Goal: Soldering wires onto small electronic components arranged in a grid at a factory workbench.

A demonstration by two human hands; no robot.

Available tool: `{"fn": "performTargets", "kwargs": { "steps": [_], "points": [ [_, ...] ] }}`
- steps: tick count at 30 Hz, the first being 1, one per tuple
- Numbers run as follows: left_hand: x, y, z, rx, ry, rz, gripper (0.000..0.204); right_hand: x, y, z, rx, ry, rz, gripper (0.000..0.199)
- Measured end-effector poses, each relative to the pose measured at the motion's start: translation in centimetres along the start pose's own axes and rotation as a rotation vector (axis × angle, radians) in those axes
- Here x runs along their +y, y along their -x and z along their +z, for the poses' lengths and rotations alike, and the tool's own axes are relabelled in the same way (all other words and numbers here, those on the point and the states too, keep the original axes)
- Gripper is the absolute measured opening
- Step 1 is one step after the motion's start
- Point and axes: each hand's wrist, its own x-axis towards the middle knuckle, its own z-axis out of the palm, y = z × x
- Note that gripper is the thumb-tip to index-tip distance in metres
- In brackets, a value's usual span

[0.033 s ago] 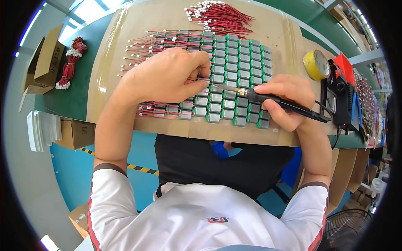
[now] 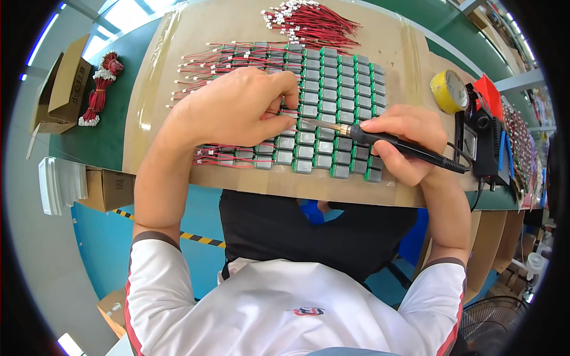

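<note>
My right hand grips a black-handled soldering iron, its metal tip pointing left at the middle of a block of small grey cells with green edges. Close to that tip, the thumb and fingers of my left hand are pinched on a thin red wire lead. Exactly where tip, wire and cell meet is too small to make out. Leads with white connectors hang off the left-hand cells, partly hidden under my left hand and wrist.
A heap of red leads lies at the far side of the brown board. To the right are a yellow tape roll and a black soldering station with its cord. Bundled leads and an opened carton are at left.
</note>
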Motion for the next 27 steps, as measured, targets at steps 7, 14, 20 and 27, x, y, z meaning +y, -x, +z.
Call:
{"fn": "performTargets", "kwargs": {
  "steps": [7,14,20,27],
  "points": [
    [-0.42,0.25,-0.27,-0.06,-0.03,0.102,0.021,-0.06,-0.3,-0.22,-0.03,0.002,-0.008,0.028],
    [-0.15,0.26,-0.31,-0.109,-0.054,0.087,0.018,0.03,-0.17,-0.04,-0.026,-0.021,0.001,0.027],
    [-0.16,0.26,-0.17,-0.085,-0.062,0.085,0.018,-0.02,-0.24,0.02,-0.033,-0.023,0.004,0.027],
    [-0.17,0.18,0.01,-0.09,-0.066,0.065,0.019,0.06,-0.21,0.08,-0.034,-0.021,-0.002,0.028]
  ]
}}
